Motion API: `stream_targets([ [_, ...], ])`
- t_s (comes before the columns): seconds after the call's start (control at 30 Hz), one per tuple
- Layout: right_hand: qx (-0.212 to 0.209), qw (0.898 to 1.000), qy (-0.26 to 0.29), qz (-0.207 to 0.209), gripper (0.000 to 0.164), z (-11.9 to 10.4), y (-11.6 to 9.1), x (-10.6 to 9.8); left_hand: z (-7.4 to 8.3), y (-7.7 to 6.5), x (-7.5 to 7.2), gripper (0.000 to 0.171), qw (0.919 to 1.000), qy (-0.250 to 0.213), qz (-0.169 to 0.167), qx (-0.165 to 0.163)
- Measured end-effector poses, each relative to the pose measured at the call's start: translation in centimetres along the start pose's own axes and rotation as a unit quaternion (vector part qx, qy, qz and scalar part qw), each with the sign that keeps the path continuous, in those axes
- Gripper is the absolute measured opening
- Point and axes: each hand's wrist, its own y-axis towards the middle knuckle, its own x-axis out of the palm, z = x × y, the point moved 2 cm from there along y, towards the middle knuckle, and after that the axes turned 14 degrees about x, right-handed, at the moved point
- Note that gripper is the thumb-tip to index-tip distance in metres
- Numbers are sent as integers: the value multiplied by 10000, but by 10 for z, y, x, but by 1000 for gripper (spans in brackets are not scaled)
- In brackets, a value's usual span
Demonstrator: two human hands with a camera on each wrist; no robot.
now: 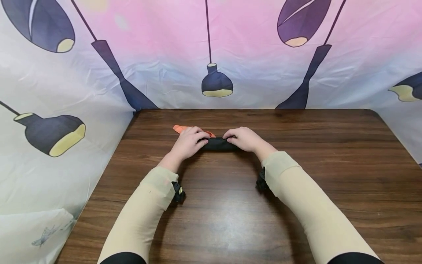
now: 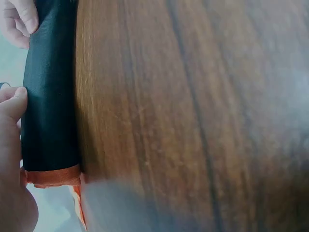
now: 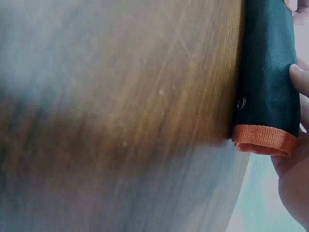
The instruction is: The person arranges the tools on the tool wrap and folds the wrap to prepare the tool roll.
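A rolled-up piece of black fabric (image 1: 218, 145) lies crosswise on the table, towards its far side. My left hand (image 1: 188, 142) grips the roll near its left end, thumb at the upper side. Near the other end my right hand (image 1: 246, 139) holds it with thumb and bent fingers, a small gap from the left. Orange trim (image 3: 266, 138) edges the roll's end in the right wrist view, and a small metal eyelet (image 3: 241, 103) sits just above it. An orange strap (image 1: 179, 128) lies behind the left hand, partly covered by it.
The dark wood-grain table (image 1: 227, 205) stretches around the roll on all sides. Behind its far edge hangs a printed cloth backdrop (image 1: 178, 80) with lamp pictures, which continues along the left side. Each sleeve cuff carries a small black wrist camera (image 1: 179, 192).
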Motion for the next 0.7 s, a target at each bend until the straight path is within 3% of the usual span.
stream_targets([
  [0.33,-254,9994,-208,133,26,5,0,7,-7,-6,8,36,9980,-620,-67,-120],
  [0.7,-705,9867,-1024,1044,43,4,-15,15,-11,-5,14,40,9966,-646,-185,-482],
])
